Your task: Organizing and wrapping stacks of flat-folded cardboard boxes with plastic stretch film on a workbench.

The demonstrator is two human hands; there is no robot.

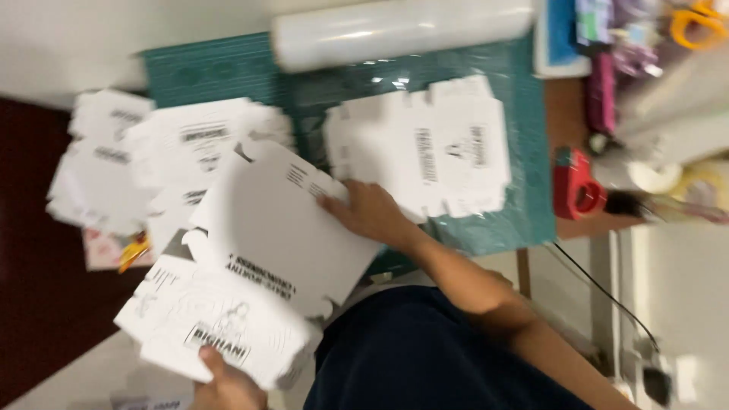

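Flat white carton blank (266, 228) held at lap level, overlapping the tabletop's (68, 45) near edge. Right hand (368, 212) lies on its upper edge, fingers spread. Left hand (224, 383) pinches a printed blank (205, 326) at the bottom edge, thumb on top. Judgement: support both edges so the board stays uncreased. 1 more blank (433, 148) lies on the green cutting mat (524, 205); stack (159, 152) to the left. No containers discernible; picture blurred

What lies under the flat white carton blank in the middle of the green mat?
Under the carton blank only the green cutting mat shows, with glossy clear film over it. Whether more blanks lie beneath it is hidden.
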